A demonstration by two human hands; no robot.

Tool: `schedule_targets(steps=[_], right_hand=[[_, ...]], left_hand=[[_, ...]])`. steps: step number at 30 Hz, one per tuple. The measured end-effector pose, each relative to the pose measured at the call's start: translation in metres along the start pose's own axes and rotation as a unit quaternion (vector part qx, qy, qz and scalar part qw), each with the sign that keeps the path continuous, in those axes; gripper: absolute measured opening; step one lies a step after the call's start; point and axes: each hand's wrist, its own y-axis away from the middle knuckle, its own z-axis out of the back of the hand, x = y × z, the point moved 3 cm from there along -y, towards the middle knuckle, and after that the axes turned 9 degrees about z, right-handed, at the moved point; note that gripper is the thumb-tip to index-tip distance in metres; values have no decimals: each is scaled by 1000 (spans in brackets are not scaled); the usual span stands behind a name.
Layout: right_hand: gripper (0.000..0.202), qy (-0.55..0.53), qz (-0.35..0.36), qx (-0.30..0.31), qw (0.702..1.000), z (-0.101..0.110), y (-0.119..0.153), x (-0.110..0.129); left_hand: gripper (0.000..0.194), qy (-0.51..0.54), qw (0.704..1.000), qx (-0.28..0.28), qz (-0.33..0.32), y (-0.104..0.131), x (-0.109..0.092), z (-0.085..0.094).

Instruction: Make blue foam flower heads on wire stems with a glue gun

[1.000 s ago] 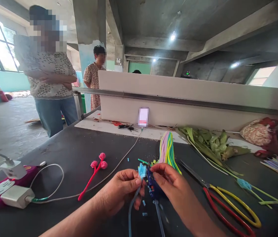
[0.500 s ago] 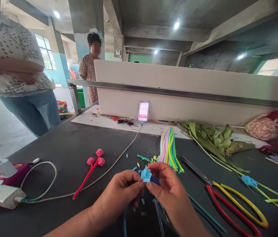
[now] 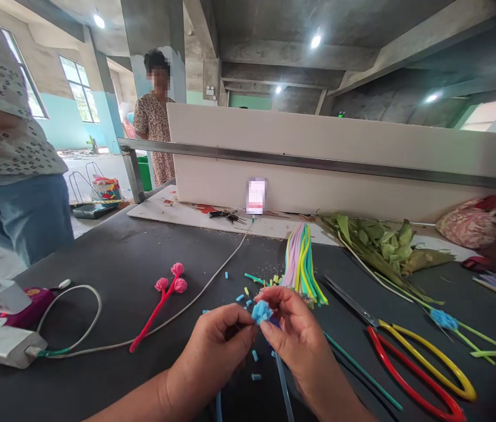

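Observation:
My left hand (image 3: 226,340) and my right hand (image 3: 296,334) meet over the front of the dark table. Between their fingertips they pinch a small, light-blue fuzzy flower (image 3: 262,312) that looks made of pipe cleaner. Part of it is covered by my right fingers. Something dark blue shows behind my right thumb, too hidden to name. Short blue cut pieces (image 3: 255,377) lie below and beside my hands. A blue strip (image 3: 284,387) runs down toward the table's near edge. Left of my hands lies a pink branch (image 3: 160,308) with three pink buds.
Scissors (image 3: 377,323) with red and yellow handles lie to the right. Beyond my hands is a bundle of coloured pipe cleaners (image 3: 303,258). Leaves (image 3: 389,252), a lit phone (image 3: 257,196), a cable (image 3: 213,278) and white chargers (image 3: 13,346) surround the area. Two people stand across to the left.
The blue flower has turned between my fingers and looks rounder now. My hands stay in nearly the same place. The person at the left has moved further left.

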Motion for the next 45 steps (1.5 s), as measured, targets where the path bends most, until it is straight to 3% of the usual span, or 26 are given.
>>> schedule_targets(steps=[11, 16, 25, 33, 40, 45], right_hand=[[25, 1, -20, -3, 1000, 4, 4, 7], [20, 41, 20, 29, 999, 8, 4, 4], [23, 82, 66, 48, 993, 10, 3, 5], [24, 73, 48, 48, 995, 11, 4, 8], [18, 74, 65, 41, 994, 10, 4, 9], [28, 21, 4, 33, 999, 12, 7, 3]], left_hand=[[12, -48, 998, -23, -17, 4, -10, 4], [12, 12, 999, -22, 20, 2, -8, 5], [30, 119, 992, -9, 34, -1, -9, 4], [43, 144, 985, 11, 97, 0, -14, 7], [40, 169, 980, 16, 108, 1, -12, 7], [37, 199, 975, 8, 102, 0, -10, 9]])
